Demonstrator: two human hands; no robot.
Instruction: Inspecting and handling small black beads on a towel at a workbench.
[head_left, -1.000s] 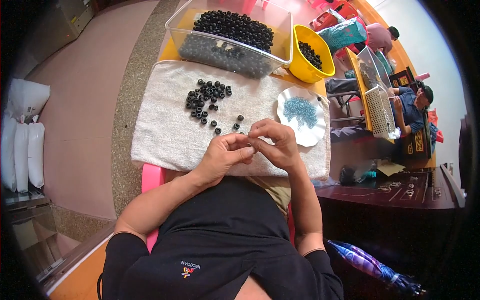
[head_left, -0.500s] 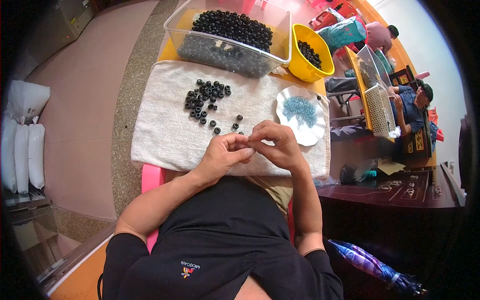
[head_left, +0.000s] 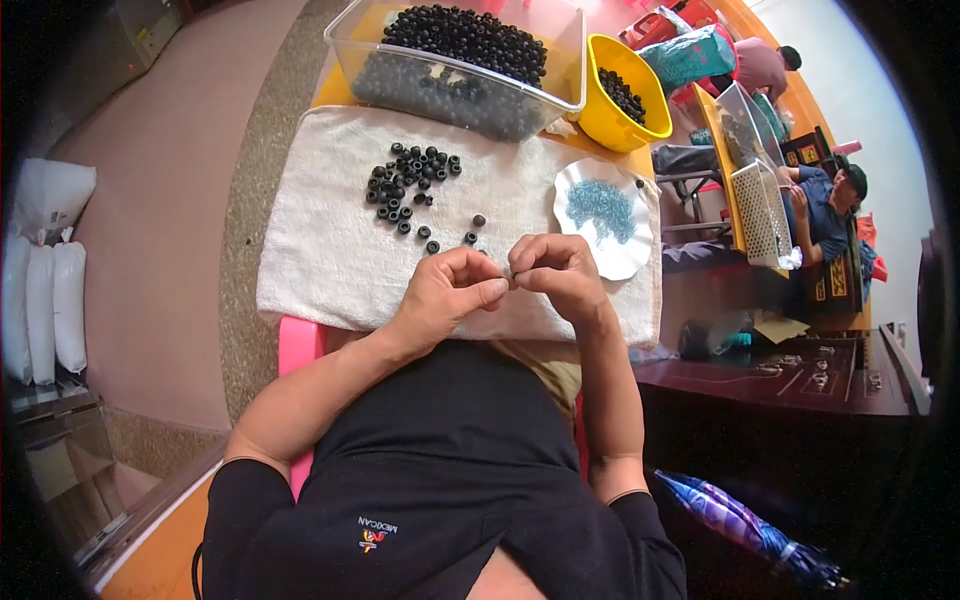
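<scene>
My left hand (head_left: 452, 296) and my right hand (head_left: 560, 278) meet above the near part of a white towel (head_left: 330, 250). The fingers of both are pinched close together at the tips. Something small and dark shows between the right fingertips, too small to name; what the left fingers hold is hidden. Beyond my left hand lies a loose group of black round beads (head_left: 398, 185) with holes, and a few strays (head_left: 470, 238) sit nearer my fingers. Right of them, a white wavy-edged dish (head_left: 630, 262) holds tiny blue clear pieces (head_left: 600, 210).
A clear plastic bin (head_left: 350, 60) of black beads and a yellow tub (head_left: 655, 125) with more stand at the towel's far edge. At right, a person (head_left: 825, 215) sits by a white perforated basket (head_left: 755, 215). A folded umbrella (head_left: 745, 525) lies lower right; white sacks (head_left: 45, 300) stand left.
My hands have drawn slightly apart, and the right fingers are more upright, with a small dark thing now showing at their tips. The view has shifted a little.
</scene>
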